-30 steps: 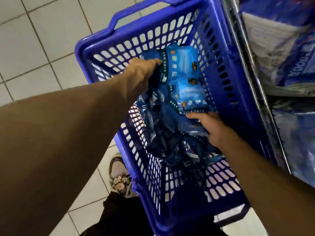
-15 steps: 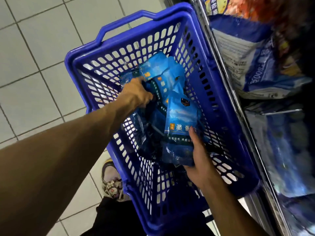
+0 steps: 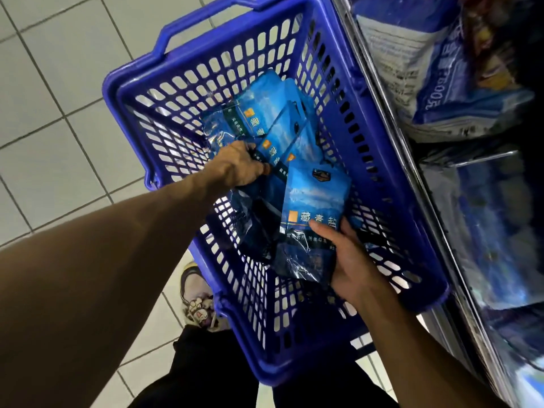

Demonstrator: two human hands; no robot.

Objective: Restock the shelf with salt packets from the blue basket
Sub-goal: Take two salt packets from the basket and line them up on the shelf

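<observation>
The blue basket point(image 3: 182, 92) stands on the tiled floor against the shelf and holds several blue salt packets. My left hand point(image 3: 237, 167) reaches into the basket and grips a bunch of salt packets point(image 3: 265, 119) near their lower edge. My right hand point(image 3: 350, 266) holds one salt packet point(image 3: 315, 207) upright by its bottom part, thumb across the front, inside the basket's right half. Darker packets lie lower in the basket between the two hands.
The shelf point(image 3: 418, 178) with a metal edge runs along the right, stacked with blue and white bags point(image 3: 426, 60) and blurred blue packets lower down. White floor tiles point(image 3: 59, 83) lie to the left. My shoe point(image 3: 195, 298) is beside the basket's near-left corner.
Both hands have lifted their packets higher out of the pile. The right hand's packet now stands more upright. The view has shifted slightly toward the shelf.
</observation>
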